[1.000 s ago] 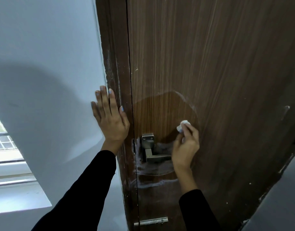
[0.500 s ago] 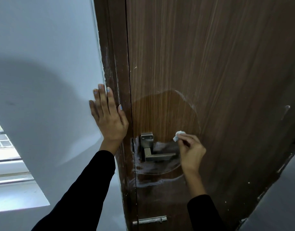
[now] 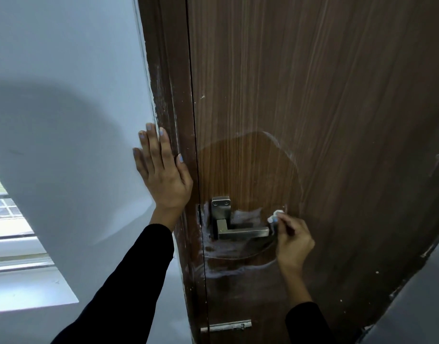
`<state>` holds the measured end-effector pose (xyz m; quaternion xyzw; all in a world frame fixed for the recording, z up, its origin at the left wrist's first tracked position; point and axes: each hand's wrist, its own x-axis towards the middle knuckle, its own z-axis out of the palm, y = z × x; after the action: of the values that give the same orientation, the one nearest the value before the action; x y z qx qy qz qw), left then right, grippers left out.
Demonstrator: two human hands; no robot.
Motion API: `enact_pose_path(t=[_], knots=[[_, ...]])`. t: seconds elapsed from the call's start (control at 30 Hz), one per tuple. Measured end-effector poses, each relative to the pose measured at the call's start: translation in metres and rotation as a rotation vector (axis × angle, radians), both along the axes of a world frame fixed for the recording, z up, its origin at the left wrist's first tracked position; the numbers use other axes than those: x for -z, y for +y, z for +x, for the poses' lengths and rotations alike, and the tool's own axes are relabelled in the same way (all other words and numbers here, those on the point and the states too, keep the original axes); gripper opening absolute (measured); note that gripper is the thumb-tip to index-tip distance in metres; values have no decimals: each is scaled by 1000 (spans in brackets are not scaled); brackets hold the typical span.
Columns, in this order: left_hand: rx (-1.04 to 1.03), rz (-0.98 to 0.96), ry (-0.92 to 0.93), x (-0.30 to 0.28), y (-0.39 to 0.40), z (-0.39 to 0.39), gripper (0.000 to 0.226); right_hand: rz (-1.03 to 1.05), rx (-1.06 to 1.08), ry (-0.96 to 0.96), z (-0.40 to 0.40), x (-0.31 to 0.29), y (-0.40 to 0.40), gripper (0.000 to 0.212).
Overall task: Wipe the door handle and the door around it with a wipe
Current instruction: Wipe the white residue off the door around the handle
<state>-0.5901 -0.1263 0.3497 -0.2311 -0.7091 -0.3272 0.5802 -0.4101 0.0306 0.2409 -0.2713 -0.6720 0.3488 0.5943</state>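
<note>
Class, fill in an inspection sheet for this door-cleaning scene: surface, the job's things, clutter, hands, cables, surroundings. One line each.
Surface: brown wood-grain door, dusty, with a darker wiped patch above the handle and pale smears below it.
Job's things: metal lever door handle on a square plate; small white wipe near the lever's free end.
Clutter: nothing seen.
Hands: left hand flat on the wall and door frame, fingers straight; right hand pinches the wipe against the door.
Cables: nothing seen.
Surroundings: pale wall to the left, window with a sill at lower left, metal latch low on the door.
</note>
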Motion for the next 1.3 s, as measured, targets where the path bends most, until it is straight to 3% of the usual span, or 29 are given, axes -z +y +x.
enact_pose_path(t=[0.13, 0.27, 0.4, 0.5, 0.6, 0.77, 0.83, 0.93, 1.03, 1.17, 1.3], knots=[[-7, 5, 7, 1, 1, -1, 55, -37, -4, 136, -10, -14, 1, 21], [-21, 9, 15, 0, 0, -1, 55, -74, -143, 32, -6, 3, -4, 31], [-26, 12, 21, 0, 1, 1, 54, -253, 7, 133, 0, 7, 5, 24], [-32, 16, 35, 1, 2, -1, 53, -232, -6, 177, -7, -7, 6, 22], [-35, 23, 41, 0, 2, -2, 52, -174, -81, 103, -10, 3, 2, 21], [-33, 23, 50, 0, 2, -2, 51, -331, 40, 137, -2, 24, 11, 18], [-34, 28, 52, 0, 2, -2, 50, -263, 44, 143, -5, 19, 10, 19], [-29, 30, 62, 0, 3, -3, 50, -112, -90, 4, -6, 24, 0, 18], [-28, 35, 67, 1, 2, -3, 49, -160, -84, -73, 0, 41, -5, 15], [-38, 32, 63, 0, 2, -4, 49, -174, 63, 25, -3, 38, -2, 15], [-39, 32, 57, 0, 2, -4, 50, -137, -88, -50, -10, 40, -12, 18]])
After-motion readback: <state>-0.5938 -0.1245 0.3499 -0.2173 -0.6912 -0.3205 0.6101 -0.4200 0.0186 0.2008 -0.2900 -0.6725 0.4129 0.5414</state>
